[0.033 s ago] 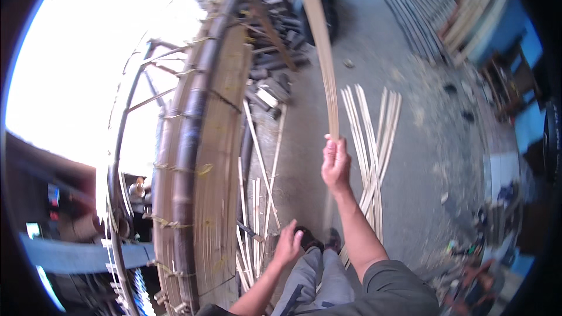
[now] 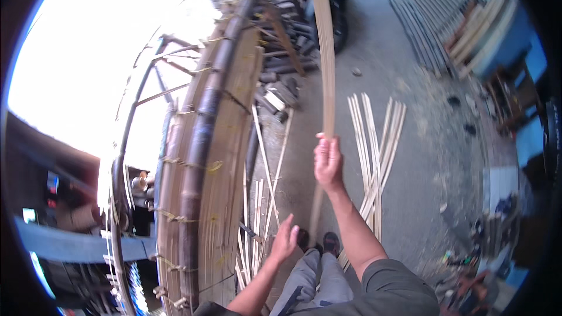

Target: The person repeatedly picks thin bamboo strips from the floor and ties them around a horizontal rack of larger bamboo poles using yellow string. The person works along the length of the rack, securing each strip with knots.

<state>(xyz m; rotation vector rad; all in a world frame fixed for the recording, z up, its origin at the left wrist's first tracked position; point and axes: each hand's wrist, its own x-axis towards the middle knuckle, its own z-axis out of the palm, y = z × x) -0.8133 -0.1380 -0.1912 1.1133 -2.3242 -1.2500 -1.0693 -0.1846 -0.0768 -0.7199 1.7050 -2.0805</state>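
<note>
In my right hand [image 2: 328, 162] is a long, flat bamboo slat [image 2: 324, 52], gripped around its width. It rises from my fist toward the top edge, and a blurred lower part runs down toward my feet. My left hand [image 2: 284, 240] is lower and to the left, with its fingers apart and nothing in it. Close to that hand, several thin bamboo strips [image 2: 257, 222] lie on the floor. Right of my right hand, more pale strips [image 2: 374, 164] lie crossed on the concrete.
A long rack of bamboo poles and slats [image 2: 199, 158], bound with yellow ties, runs along my left. Dark cut pieces [image 2: 281, 76] are heaped ahead, near a dark wheel [image 2: 336, 29]. Corrugated sheets [image 2: 430, 0] lean at the far right. Scraps [image 2: 468, 275] litter the floor's right side.
My right hand and the bamboo slat have shifted slightly left. The surroundings have slid a little right and down in view. Both hands keep the same hold.
</note>
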